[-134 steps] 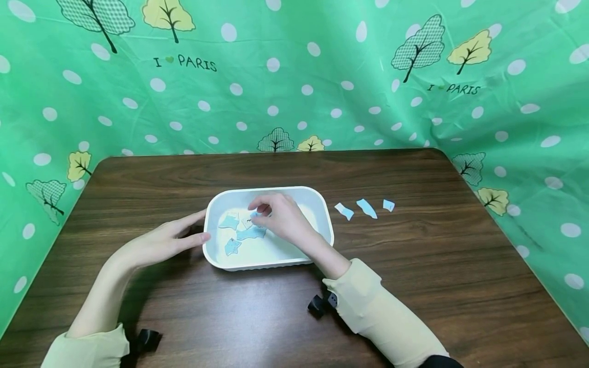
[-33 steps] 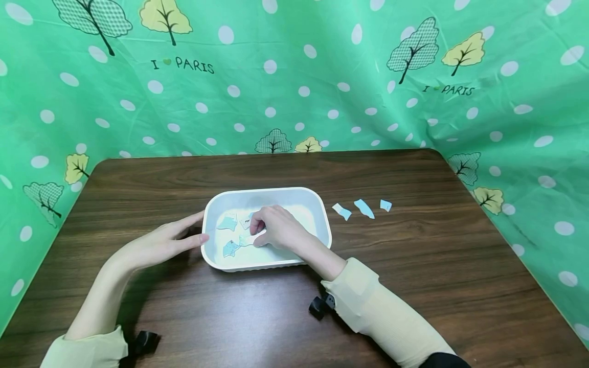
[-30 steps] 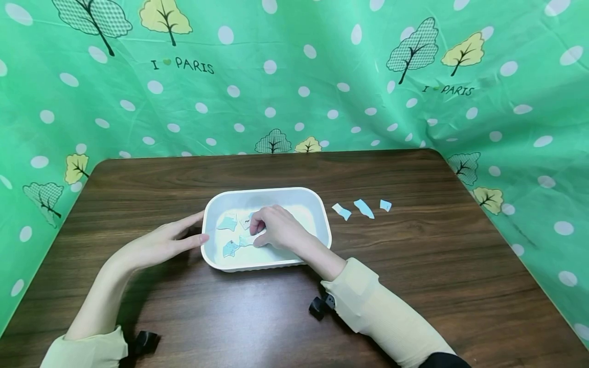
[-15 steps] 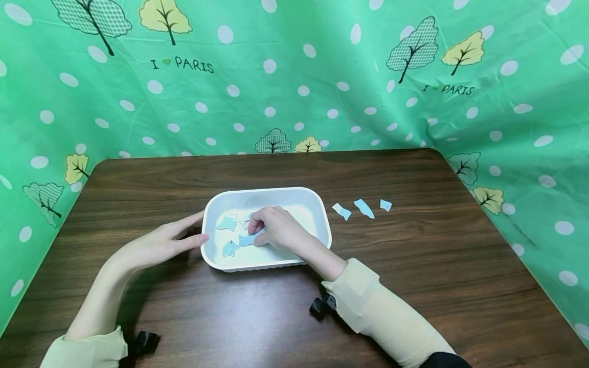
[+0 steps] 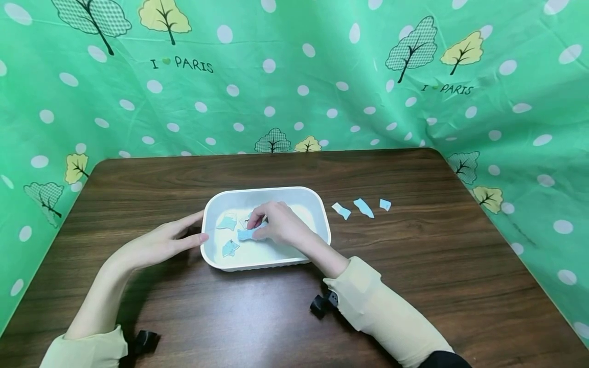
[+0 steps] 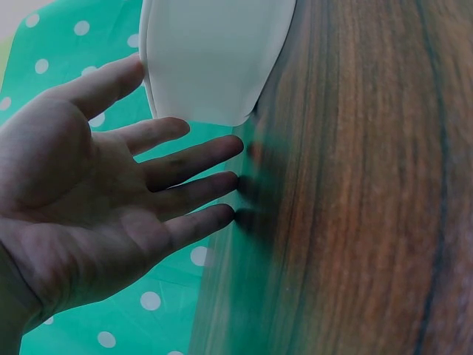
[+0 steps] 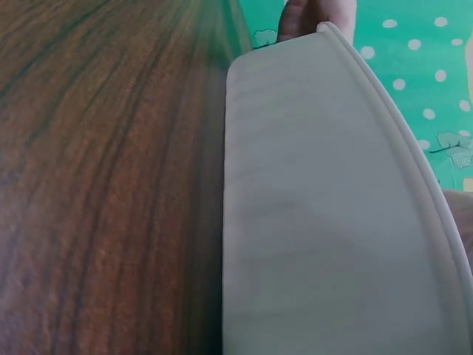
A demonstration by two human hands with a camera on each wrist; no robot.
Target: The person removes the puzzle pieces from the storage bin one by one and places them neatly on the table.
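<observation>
A white plastic tray (image 5: 271, 266) stands on the table with several torn pale-blue paper scraps in it. My right hand (image 5: 282, 225) reaches inside and pinches a blue paper scrap (image 5: 245, 234) between thumb and fingers. Left of it lie one scrap (image 5: 227, 222) and, lower down, a small jagged scrap (image 5: 230, 248). Another scrap behind the right fingers is mostly covered. My left hand (image 5: 158, 245) touches the tray's left end with thumb and fingers spread; in the left wrist view the palm (image 6: 96, 200) shows straight fingers. The right wrist view shows mainly the tray's outer wall (image 7: 318, 192).
Three more torn scraps lie in a row on the table right of the tray: a blue-and-white one (image 5: 341, 211), a long one (image 5: 364, 208) and a small one (image 5: 385, 204). A green dotted cloth (image 5: 294, 76) hangs behind the dark wooden table (image 5: 257, 317).
My right hand has moved down onto the middle scrap, then shifted it slightly away from me, opening a gap from the small jagged scrap. My left hand stays at the tray's end.
</observation>
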